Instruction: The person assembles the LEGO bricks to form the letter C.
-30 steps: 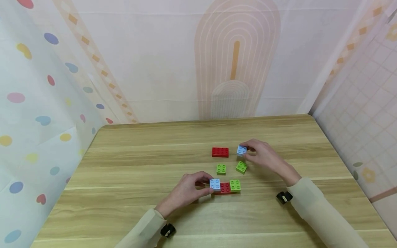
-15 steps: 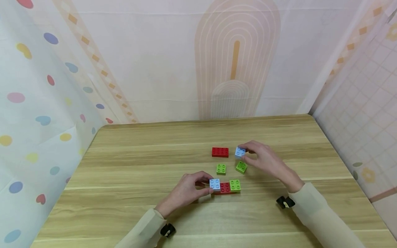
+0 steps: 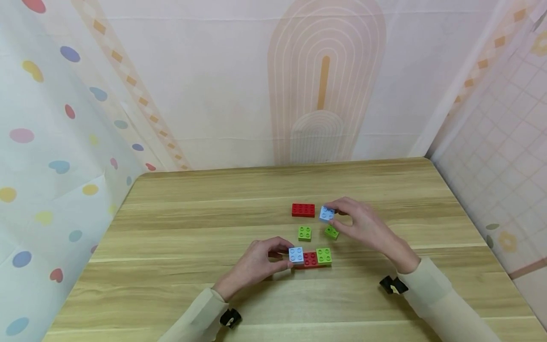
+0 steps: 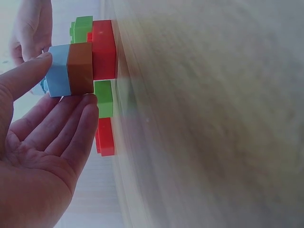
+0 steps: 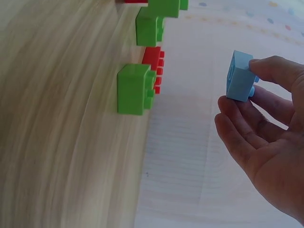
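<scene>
My left hand (image 3: 258, 261) pinches a light blue brick (image 4: 59, 71) at the left end of a small build. In the left wrist view an orange-brown brick (image 4: 80, 68) lies directly under it, hidden from the head view. The build's base is a long red brick (image 3: 310, 259), with a green brick (image 3: 324, 255) on its right end. Held up off the table between thumb and fingers of my right hand (image 3: 363, 223) is another light blue brick (image 5: 241, 76), its studs turned toward the palm in the right wrist view.
Behind the build, a loose green brick (image 3: 305, 233) lies on the wooden table (image 3: 192, 228). A second green brick (image 3: 331, 232) sits partly beneath my right hand. Farther back lies a long red brick (image 3: 303, 210).
My right hand has shifted slightly left and toward me with its light blue brick, now covering part of the green brick below. The left hand stays at the build.
</scene>
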The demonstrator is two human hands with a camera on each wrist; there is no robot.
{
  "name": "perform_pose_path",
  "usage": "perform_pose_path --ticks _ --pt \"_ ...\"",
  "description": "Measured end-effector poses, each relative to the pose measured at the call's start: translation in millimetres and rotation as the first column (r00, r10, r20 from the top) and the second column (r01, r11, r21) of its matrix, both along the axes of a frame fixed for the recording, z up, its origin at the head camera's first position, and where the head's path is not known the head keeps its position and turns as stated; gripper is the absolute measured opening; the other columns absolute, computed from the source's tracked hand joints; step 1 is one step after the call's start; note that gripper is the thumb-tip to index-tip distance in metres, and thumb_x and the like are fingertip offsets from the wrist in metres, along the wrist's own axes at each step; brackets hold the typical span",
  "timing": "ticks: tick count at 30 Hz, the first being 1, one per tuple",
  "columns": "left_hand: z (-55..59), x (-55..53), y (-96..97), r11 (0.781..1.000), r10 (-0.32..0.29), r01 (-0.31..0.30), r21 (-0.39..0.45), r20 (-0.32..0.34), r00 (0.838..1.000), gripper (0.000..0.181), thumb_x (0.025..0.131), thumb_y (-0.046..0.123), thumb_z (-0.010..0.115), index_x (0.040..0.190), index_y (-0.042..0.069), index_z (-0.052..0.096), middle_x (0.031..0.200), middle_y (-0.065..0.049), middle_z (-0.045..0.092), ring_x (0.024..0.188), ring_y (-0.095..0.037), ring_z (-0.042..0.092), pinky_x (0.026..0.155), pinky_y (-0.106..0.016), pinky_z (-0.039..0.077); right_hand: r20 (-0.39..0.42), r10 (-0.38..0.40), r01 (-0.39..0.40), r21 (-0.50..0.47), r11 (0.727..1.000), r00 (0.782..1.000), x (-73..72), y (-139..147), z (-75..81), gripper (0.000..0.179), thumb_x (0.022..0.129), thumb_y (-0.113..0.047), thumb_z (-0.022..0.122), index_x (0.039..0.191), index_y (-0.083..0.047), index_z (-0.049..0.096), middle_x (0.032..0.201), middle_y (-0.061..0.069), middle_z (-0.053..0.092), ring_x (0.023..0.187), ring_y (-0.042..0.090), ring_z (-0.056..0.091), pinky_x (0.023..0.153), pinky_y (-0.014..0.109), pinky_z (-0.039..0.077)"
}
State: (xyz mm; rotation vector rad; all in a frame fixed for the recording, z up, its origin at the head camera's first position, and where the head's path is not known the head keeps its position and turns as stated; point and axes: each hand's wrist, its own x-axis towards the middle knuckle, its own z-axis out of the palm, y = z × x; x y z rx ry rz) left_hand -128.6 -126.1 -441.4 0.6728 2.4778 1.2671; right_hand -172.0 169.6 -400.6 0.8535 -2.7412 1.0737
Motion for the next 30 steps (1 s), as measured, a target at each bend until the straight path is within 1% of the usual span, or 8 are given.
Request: perform_pose_path --ticks 10,17,22,26,30 --pt "-0.4 0.1 -0.7 1.0 -0.005 0.005 0.015 0.027 1.0 0.034 0.088 0.02 0.077 0.12 0.012 0.066 0.117 -0.002 0.069 0.1 -0.014 0.067 0.084 -0.023 0.054 -0.036 0.04 -0.041 -0.016 0.999 0.999 8.2 -7 3.6 0.037 0.092 -0.018 0.073 0.127 -0.009 0.066 0.12 0.005 0.066 0.107 0.023 0.064 0.089 0.044 0.054" --pt "1.0 -0.1 -0.3 1.0 -0.009 0.008 0.018 0.027 1.0 0.034 0.089 0.019 0.076 0.121 0.012 0.066 0.117 -0.002 0.069 0.101 -0.013 0.067 0.085 -0.023 0.054 -0.049 0.056 -0.057 -0.014 0.998 0.997 13.8 -13 5.8 0.038 0.092 -0.019 0.073 0.128 -0.009 0.065 0.123 0.006 0.065 0.109 0.023 0.063 0.091 0.043 0.054" --pt "0.9 -0.7 0.1 1.0 -0.015 0.015 0.02 0.02 1.0 0.033 0.09 0.019 0.075 0.121 0.012 0.066 0.117 -0.003 0.069 0.101 -0.014 0.067 0.084 -0.024 0.054 -0.059 0.077 -0.079 -0.022 0.997 0.995 16.8 -15 6.7 0.037 0.092 -0.02 0.073 0.127 -0.008 0.065 0.125 0.008 0.064 0.111 0.024 0.062 0.092 0.045 0.053" --pt "0.3 -1.3 0.2 0.999 -0.019 0.018 0.028 0.013 1.0 0.033 0.09 0.019 0.075 0.12 0.011 0.066 0.116 -0.004 0.069 0.1 -0.015 0.068 0.084 -0.024 0.055 -0.066 0.095 -0.096 -0.025 0.995 0.993 18.7 -17 7.5 0.036 0.092 -0.02 0.073 0.126 -0.009 0.066 0.125 0.007 0.064 0.111 0.023 0.062 0.093 0.045 0.053" --pt "0.1 -1.7 0.2 0.999 -0.021 0.02 0.031 0.011 1.0 0.032 0.09 0.019 0.075 0.12 0.011 0.066 0.116 -0.005 0.069 0.1 -0.015 0.068 0.084 -0.024 0.055 -0.063 0.11 -0.112 -0.025 0.993 0.992 20.4 -19 8.4 0.037 0.092 -0.019 0.073 0.127 -0.01 0.066 0.124 0.005 0.064 0.111 0.02 0.062 0.092 0.042 0.053"
